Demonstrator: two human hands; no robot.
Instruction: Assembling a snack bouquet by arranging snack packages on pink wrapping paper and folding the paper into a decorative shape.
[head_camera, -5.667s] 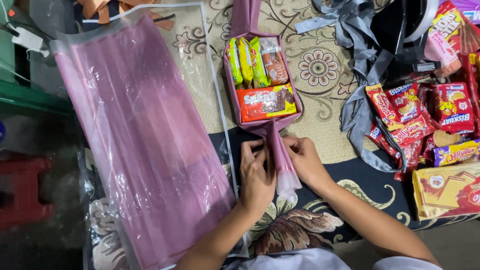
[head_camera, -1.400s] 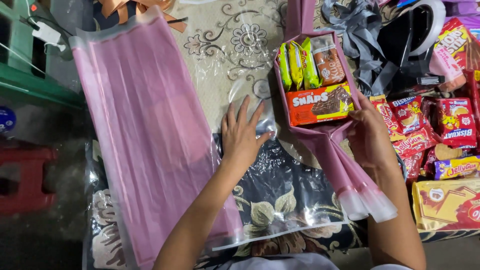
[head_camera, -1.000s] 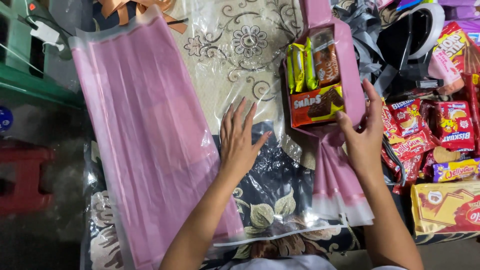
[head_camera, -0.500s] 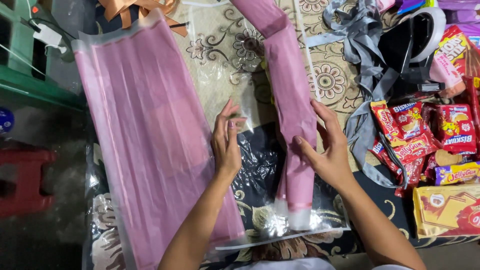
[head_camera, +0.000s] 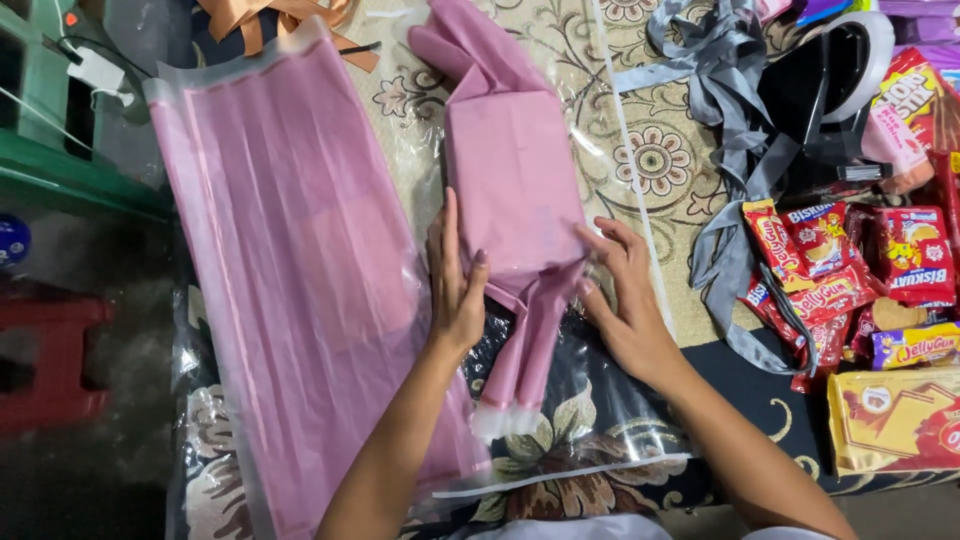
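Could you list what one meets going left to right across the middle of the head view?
Red stool → pink paper sheet → left hand → pink wrapped bundle → right hand → grey ribbon → red snack packets.

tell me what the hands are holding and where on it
Both hands press the pink wrapped bundle at its near end: left hand on its left edge, right hand at the lower right corner.
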